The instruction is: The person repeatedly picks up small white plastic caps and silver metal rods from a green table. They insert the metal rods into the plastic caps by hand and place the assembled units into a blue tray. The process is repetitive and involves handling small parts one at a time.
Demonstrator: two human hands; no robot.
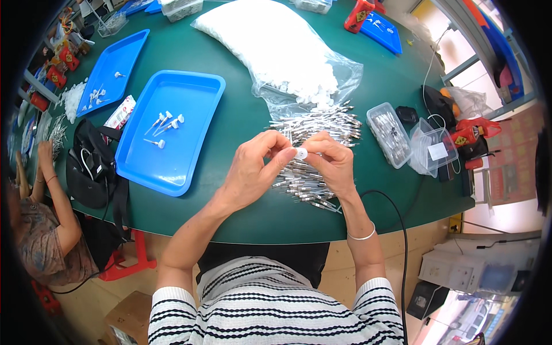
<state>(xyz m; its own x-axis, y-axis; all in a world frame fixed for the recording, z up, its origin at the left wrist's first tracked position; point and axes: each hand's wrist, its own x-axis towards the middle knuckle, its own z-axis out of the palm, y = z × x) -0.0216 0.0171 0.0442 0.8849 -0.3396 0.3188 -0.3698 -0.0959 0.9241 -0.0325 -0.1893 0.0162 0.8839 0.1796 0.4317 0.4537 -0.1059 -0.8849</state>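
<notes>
Head view looks down on a green table [241,115], where a big clear bag of white caps [282,46] slumps toward the far edge. Nearer the left edge sits a blue tray [190,144] (a few finished pieces lie in it). A pile of metal pins [313,123] spreads by the near edge. Above it, the left hand [250,169] and right hand [333,164] meet, fingers of both pinched on one small white cap [301,153].

I see bright, even light across the dark green round table [241,190], shadows soft. Overexposed glare washes out the right edge. Fisheye bending curves the rim; black corners vignette.
</notes>
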